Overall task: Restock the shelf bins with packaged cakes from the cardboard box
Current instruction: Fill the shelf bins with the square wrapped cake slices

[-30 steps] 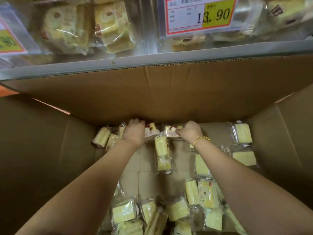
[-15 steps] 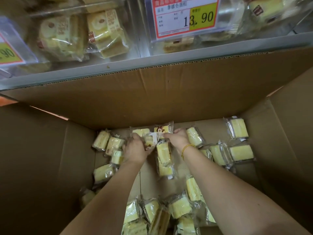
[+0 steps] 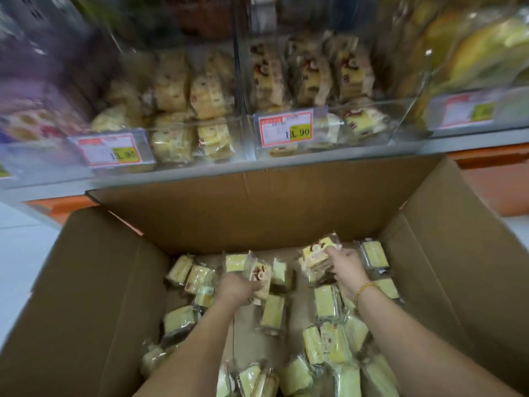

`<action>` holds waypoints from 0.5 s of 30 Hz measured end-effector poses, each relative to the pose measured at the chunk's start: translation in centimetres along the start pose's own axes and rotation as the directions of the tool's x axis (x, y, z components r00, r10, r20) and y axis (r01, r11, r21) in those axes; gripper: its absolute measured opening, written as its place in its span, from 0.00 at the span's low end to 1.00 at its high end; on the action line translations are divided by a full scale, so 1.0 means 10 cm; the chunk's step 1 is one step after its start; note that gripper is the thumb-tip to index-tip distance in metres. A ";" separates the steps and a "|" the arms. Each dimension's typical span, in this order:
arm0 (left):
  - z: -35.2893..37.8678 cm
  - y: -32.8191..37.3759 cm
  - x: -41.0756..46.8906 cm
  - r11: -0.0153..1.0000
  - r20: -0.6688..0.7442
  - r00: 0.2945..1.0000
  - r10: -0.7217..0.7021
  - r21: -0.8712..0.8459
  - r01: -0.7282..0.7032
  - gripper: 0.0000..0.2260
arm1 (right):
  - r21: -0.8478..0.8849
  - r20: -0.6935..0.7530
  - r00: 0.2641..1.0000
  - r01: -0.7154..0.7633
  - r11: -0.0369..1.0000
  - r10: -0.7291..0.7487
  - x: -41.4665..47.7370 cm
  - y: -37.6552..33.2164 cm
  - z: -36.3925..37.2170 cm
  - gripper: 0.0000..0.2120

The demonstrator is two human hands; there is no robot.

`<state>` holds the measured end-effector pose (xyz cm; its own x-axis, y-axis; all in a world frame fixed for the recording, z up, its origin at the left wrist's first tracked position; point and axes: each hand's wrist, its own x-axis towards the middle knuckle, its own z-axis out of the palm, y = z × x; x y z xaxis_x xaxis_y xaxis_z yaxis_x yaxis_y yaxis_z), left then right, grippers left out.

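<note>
Inside the cardboard box (image 3: 257, 213) at lower centre, I see the left hand (image 3: 237, 290) gripping cake packs (image 3: 262, 277) and the right hand (image 3: 346, 266) clutching a second bunch (image 3: 315, 259).

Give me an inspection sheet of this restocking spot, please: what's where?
Surface: cardboard box, bottom partly bare.
Job's things: cake packs lie loose in the box; clear shelf bins above hold cakes.
Clutter: nothing seen.
Hands: left hand grips cake packs; right hand, wearing a bracelet, grips a bunch.
Cables: nothing seen.
Surroundings: price tags on the bins; pale floor at left.
</note>
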<state>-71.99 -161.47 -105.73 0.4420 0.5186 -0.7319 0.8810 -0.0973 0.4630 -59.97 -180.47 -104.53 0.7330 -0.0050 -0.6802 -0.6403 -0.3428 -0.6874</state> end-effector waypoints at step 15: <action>-0.62 0.87 -1.94 0.602 -0.026 0.852 0.523 -0.696 -0.391 0.14 | 0.774 0.452 0.735 -0.041 0.631 -0.506 -1.78 -0.93 -0.83 0.21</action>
<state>-73.95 -167.10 -84.35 0.8330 0.4130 -0.3680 0.2398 0.3299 0.9131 -65.14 -185.03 -83.97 0.7587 0.5942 -0.2671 -0.6126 0.5112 -0.6029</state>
